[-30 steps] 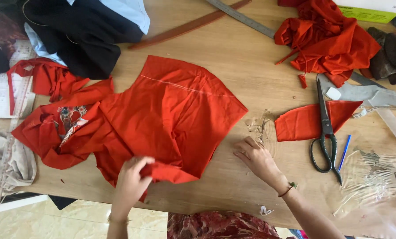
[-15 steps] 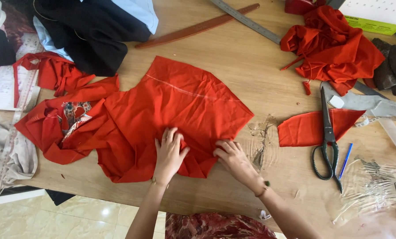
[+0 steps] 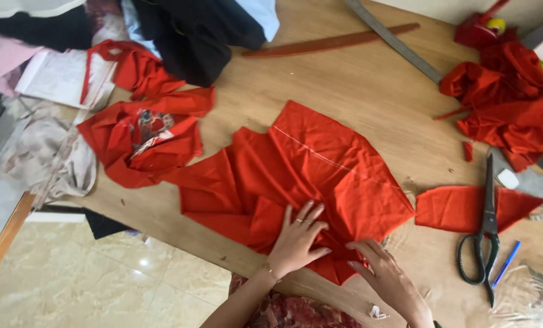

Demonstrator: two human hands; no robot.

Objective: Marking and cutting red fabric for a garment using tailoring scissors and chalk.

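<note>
A large piece of red fabric (image 3: 308,176) lies spread on the wooden table (image 3: 344,79), with a pale chalk line across its upper part. My left hand (image 3: 297,240) lies flat on the fabric's near edge, fingers spread, with a ring and a bracelet on it. My right hand (image 3: 385,276) rests beside it at the fabric's lower right corner, fingers touching the cloth's edge. Neither hand grips anything.
Black scissors (image 3: 482,234) lie on a small red offcut (image 3: 465,208) at the right, with a blue pen (image 3: 505,264) beside them. A heap of red cloth (image 3: 514,103) sits at the far right, more red pieces (image 3: 144,136) at the left, dark garments (image 3: 192,36) at the back, and long rulers (image 3: 393,39).
The view has shifted, so the fabric sits more to the middle. Both hands have moved onto the fabric's near edge and closer together, pressing it flat.
</note>
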